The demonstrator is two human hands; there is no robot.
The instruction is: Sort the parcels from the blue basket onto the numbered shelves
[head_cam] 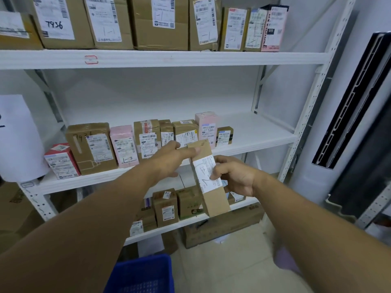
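I hold a narrow brown cardboard parcel upright and tilted in front of the shelves; its white label bears a handwritten "1-2". My left hand grips its top end with the thumb over the upper edge. My right hand grips its right side, thumb pressed on the label. The middle shelf behind it carries a row of brown and pink parcels, several marked "1-2", and its right part is bare. The blue basket stands on the floor at the bottom centre.
The top shelf carries large brown boxes, one marked "7936". Small brown parcels stand on the lower shelf, with a long box on the floor beneath. A black panel leans at the right by the white upright.
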